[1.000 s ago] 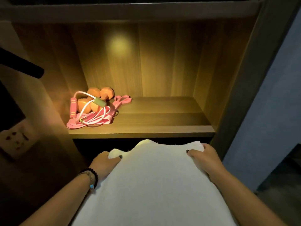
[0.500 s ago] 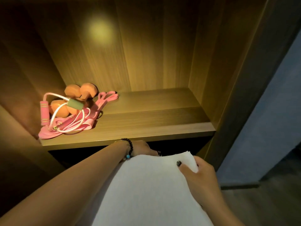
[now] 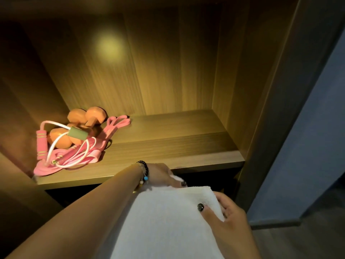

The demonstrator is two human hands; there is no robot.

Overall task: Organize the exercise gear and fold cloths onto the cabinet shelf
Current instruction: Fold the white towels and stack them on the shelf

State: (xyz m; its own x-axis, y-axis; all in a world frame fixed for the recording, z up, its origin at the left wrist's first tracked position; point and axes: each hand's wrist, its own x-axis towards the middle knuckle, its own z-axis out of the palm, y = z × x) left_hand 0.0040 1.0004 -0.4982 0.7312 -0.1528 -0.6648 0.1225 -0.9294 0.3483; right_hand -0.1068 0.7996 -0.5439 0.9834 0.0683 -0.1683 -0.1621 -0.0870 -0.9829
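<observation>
We look into a wooden cabinet (image 3: 265, 75) whose lit shelf (image 3: 168, 146) shows a straight grain, with a round glow of light on the back panel; a dark blue wall (image 3: 308, 146) stands to the right of the cabinet's side post. At the shelf's left end lies one heap of gear: two orange dumbbells (image 3: 87, 118) with rounded heads, one skipping rope (image 3: 56, 144) with a thin white cord and a pink foam handle banded in green, and flat pink stretch bands (image 3: 115, 124) looped under and beside them — how many bands there are we cannot tell. The rest of the shelf board is bare wood. Below and in front of the shelf edge we hold one white cloth (image 3: 168, 221), soft and nubbly like towelling, not yet on the shelf; it drapes toward us and hides what lies beneath it. Our left hand (image 3: 162, 174), with two beaded bracelets (image 3: 144, 171) at the wrist — one black, one pale with a blue bead — reaches across just under the shelf lip and pinches a corner of the cloth in curled fingers. Our right hand (image 3: 225, 215) grips the cloth's far right corner, thumb on top with a dark-painted nail, fingers curled beneath.
</observation>
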